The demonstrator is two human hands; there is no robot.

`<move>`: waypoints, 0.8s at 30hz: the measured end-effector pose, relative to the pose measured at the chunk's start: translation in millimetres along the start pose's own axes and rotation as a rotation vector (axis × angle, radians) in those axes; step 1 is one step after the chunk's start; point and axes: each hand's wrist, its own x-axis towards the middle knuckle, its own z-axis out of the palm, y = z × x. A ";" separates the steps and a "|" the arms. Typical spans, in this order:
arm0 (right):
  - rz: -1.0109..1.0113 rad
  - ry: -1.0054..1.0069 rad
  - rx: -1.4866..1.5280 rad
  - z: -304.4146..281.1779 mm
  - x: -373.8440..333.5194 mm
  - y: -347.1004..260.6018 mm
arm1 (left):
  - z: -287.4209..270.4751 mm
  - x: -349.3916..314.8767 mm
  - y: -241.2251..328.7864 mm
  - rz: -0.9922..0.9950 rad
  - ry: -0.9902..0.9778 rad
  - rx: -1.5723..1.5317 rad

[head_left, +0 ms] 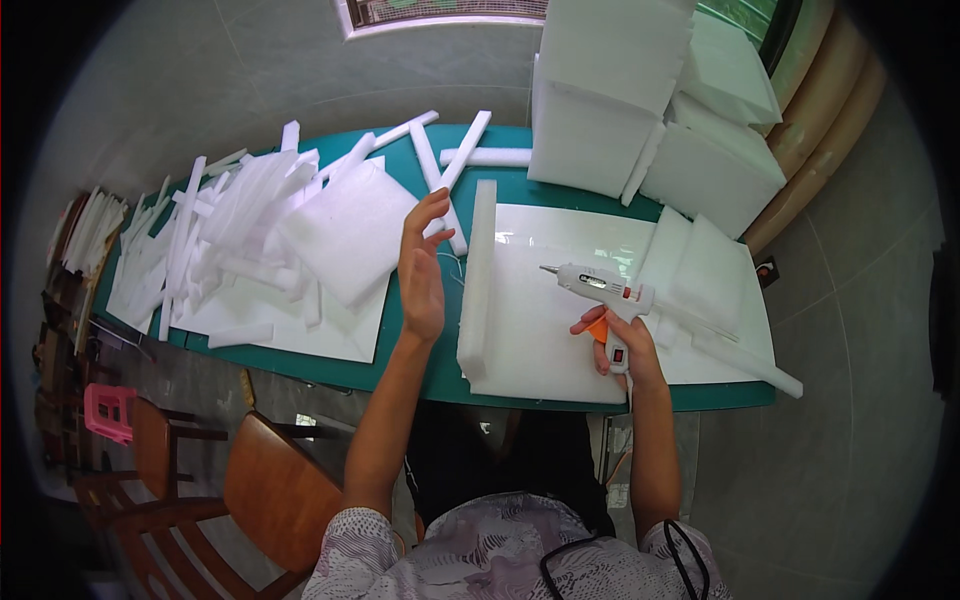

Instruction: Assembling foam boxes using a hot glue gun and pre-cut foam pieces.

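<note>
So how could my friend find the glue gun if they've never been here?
Find the big green table, then the flat white sheet on its right side. Over it, the right hand grips the white glue gun. Unlike the plain white foam pieces around it, it has an orange trigger and a pointed tip.

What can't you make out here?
Head view: part of the glue gun's handle, covered by the right grip.
Head view: any glue on the gun's nozzle tip, too small to tell.
Head view: bottom of the foam strip heap, under its upper layers.
Head view: top of the foam block stack, cut off by the upper edge.
</note>
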 end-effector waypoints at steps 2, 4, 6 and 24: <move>-0.011 -0.021 0.014 -3.5 -1.1 0.5 | -7.9 -11.0 5.7 -0.021 0.032 -0.027; -0.026 -0.042 0.029 -5.3 -2.9 -0.1 | -15.7 -31.0 12.4 -0.094 0.081 -0.035; -0.067 -0.070 0.077 -2.9 -7.2 -6.1 | -24.9 -56.0 18.4 -0.128 0.107 -0.022; -0.282 0.245 0.125 -63.8 -107.9 -24.5 | 14.4 -157.9 65.8 -0.557 -0.001 0.661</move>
